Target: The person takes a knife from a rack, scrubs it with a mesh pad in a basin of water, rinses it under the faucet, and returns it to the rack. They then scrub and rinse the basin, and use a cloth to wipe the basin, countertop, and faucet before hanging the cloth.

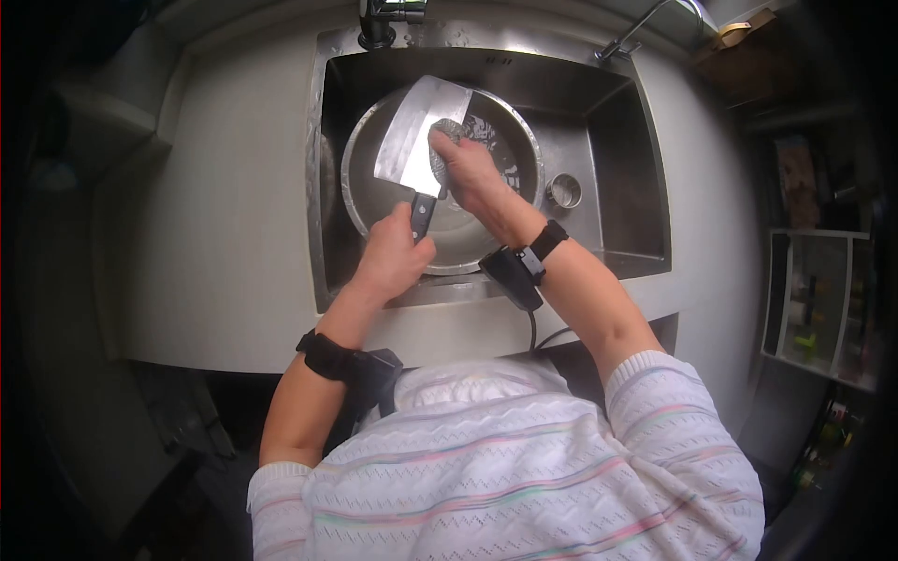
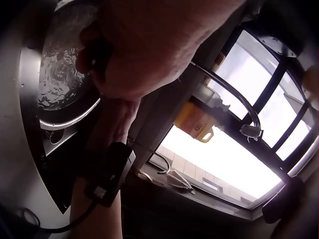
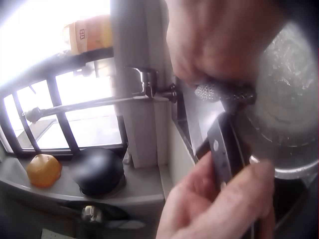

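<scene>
A broad-bladed cleaver (image 1: 408,140) is held over a metal basin (image 1: 350,178) of water, its blade pointing away from the body. My left hand (image 1: 391,257) grips its black handle (image 3: 224,144). With my right hand (image 1: 474,176) I hold a steel wool scrubber (image 3: 224,92) against the blade, on the side near the handle. In the left wrist view the left hand (image 2: 144,50) fills the top and hides the blade. The right hand (image 3: 219,40) shows from the back in the right wrist view, its fingers bent over the scrubber.
The basin stands in a steel sink (image 1: 617,150). A drain strainer (image 1: 564,191) sits to the basin's right. One faucet (image 1: 379,21) rises behind the basin, and a thin curved tap (image 1: 645,33) stands at the back right. Pale counter (image 1: 224,215) surrounds the sink; a window (image 2: 224,169) lies beyond.
</scene>
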Motion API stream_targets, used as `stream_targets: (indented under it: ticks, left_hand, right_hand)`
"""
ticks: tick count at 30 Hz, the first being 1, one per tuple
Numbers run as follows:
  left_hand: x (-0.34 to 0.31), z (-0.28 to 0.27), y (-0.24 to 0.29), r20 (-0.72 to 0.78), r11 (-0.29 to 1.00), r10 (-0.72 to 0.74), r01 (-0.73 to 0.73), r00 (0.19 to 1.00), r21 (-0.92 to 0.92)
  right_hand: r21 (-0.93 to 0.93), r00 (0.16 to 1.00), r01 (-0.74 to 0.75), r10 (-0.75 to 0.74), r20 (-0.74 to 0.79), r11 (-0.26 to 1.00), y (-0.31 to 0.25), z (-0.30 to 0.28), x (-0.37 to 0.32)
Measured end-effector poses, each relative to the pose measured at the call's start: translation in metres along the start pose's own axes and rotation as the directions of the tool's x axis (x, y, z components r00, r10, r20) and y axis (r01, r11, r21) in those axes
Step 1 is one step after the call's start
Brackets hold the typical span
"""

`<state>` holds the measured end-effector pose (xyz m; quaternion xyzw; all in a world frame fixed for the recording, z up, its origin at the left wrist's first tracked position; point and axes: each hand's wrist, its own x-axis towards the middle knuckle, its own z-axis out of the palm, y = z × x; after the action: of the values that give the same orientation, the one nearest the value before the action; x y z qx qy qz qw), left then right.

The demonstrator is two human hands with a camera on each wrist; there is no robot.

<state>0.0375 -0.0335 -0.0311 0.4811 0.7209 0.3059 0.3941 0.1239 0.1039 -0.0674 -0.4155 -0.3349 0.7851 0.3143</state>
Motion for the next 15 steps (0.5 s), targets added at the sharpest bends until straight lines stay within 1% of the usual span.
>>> stream_targets:
  ticks: [1, 2, 4, 5, 7, 8, 10, 11, 13, 14, 15]
  left_hand:
    - [0.006, -0.007, 0.004, 0.041, 0.996, -0.088, 0.089, 0.995, -0.021]
    - [0.012, -0.01, 0.002, 0.02, 0.998, -0.046, 0.047, 0.999, -0.033]
    - [0.008, -0.017, 0.009, 0.025, 0.998, -0.018, 0.016, 1.0, 0.052]
    - [0.008, -0.016, 0.006, 0.024, 0.998, -0.021, 0.019, 1.0, 0.054]
    - [0.008, -0.012, 0.002, -0.008, 0.993, 0.018, -0.017, 1.0, 0.114]
    - [0.008, -0.012, 0.002, -0.007, 0.994, 0.014, -0.013, 1.0, 0.112]
    - [0.008, -0.015, 0.005, 0.049, 0.996, 0.015, -0.019, 0.999, 0.085]
    - [0.007, -0.017, 0.005, 0.049, 0.996, 0.012, -0.016, 0.999, 0.085]
    - [0.004, -0.021, 0.005, 0.159, 0.99, -0.018, 0.04, 0.987, -0.133]
    - [0.002, -0.022, 0.007, 0.158, 0.991, -0.019, 0.04, 0.987, -0.13]
    - [0.0, -0.023, 0.011, 0.187, 0.975, -0.037, 0.076, 0.982, -0.209]
  right_hand:
    - [-0.069, 0.997, -0.057, 0.06, 0.049, 0.996, 0.007, 0.008, -0.014]
    - [-0.132, 0.989, -0.132, 0.139, 0.046, 0.982, 0.003, 0.018, -0.03]
    - [-0.043, 0.982, -0.141, 0.145, 0.125, 0.989, 0.008, 0.02, -0.04]
    - [-0.042, 0.981, -0.143, 0.147, 0.127, 0.989, 0.008, 0.021, -0.043]
    - [-0.055, 0.961, -0.232, 0.238, 0.139, 0.971, 0.003, 0.018, -0.05]
    - [-0.056, 0.96, -0.236, 0.242, 0.138, 0.97, -0.001, 0.015, -0.05]
    - [0.0, 0.926, -0.254, 0.243, 0.288, 0.967, -0.007, 0.007, -0.048]
    - [0.0, 0.925, -0.256, 0.245, 0.289, 0.967, -0.011, 0.001, -0.046]
    - [-0.096, 0.896, -0.176, 0.2, 0.396, 0.98, -0.018, -0.013, -0.042]
    - [-0.094, 0.896, -0.175, 0.198, 0.398, 0.98, -0.019, -0.019, -0.04]
    - [-0.126, 0.871, -0.15, 0.192, 0.453, 0.981, -0.023, -0.024, -0.039]
